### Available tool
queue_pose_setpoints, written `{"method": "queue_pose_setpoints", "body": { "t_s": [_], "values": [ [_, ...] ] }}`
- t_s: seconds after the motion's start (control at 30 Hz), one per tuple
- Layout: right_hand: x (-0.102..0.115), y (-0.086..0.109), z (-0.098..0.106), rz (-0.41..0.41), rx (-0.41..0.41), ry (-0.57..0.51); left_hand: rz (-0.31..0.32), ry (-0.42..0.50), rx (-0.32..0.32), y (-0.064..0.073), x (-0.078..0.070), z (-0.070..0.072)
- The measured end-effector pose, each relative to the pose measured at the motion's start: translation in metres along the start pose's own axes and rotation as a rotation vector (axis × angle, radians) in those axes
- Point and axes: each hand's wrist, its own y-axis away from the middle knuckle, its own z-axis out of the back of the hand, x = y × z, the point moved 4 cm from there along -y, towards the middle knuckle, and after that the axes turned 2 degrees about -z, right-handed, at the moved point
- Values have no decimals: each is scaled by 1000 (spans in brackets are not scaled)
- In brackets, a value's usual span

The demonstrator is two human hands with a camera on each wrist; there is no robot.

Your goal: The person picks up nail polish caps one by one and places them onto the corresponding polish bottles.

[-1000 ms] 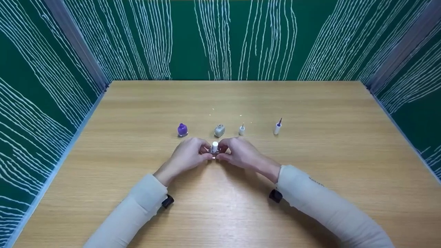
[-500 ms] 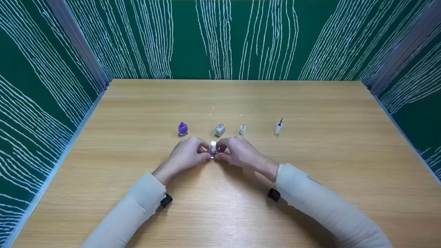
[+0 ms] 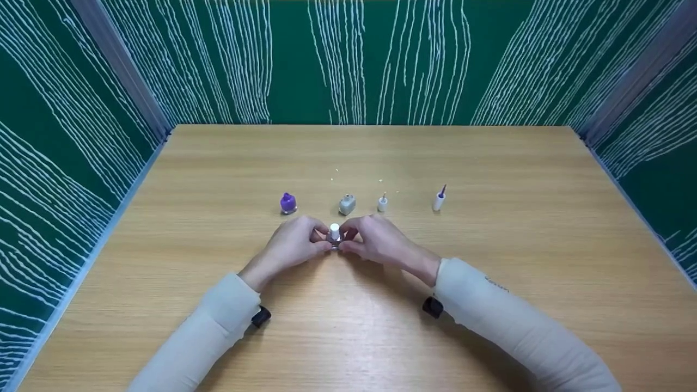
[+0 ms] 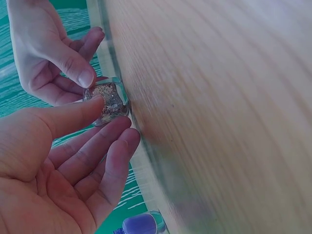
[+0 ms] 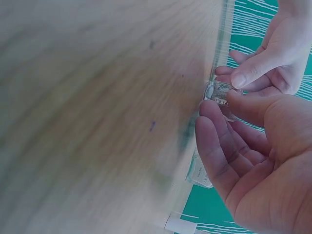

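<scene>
A small clear nail polish bottle (image 3: 335, 240) with glitter inside and a white cap (image 3: 334, 229) stands upright on the table between both hands. My left hand (image 3: 294, 239) pinches it from the left with thumb and fingers. From the right, my right hand (image 3: 378, 240) pinches the same bottle. Up close in the left wrist view, the glittery bottle (image 4: 113, 103) has a thick glass base, and the left thumb (image 4: 83, 116) lies across its side. In the right wrist view, fingers of both hands meet at the bottle (image 5: 222, 90).
Behind the hands stand an uncapped purple nail polish bottle (image 3: 288, 203) and an uncapped silvery-grey one (image 3: 347, 205). Two white caps stand brush-up: one with a pale brush (image 3: 383, 204), one with a purple brush (image 3: 439, 202). Pale specks dot the wooden table (image 3: 348, 337).
The capped glitter bottle has shifted slightly to the left, both hands moving with it and keeping their pinch. The other bottles and caps stay in place.
</scene>
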Motion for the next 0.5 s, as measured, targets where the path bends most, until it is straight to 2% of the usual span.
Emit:
{"method": "queue_pose_setpoints", "body": {
  "t_s": [0.1,0.23,0.33,0.5],
  "values": [
    [-1,1,0,0,3,-8,-1,-3,2,0,0,0],
    [-3,1,1,29,-10,-2,-38,-7,3,-3,-1,1],
    [-4,1,0,21,-16,4,-58,-5,7,-3,-1,2],
    [-1,1,-4,-22,10,-23,-11,24,14,2,3,3]
  ]
}}
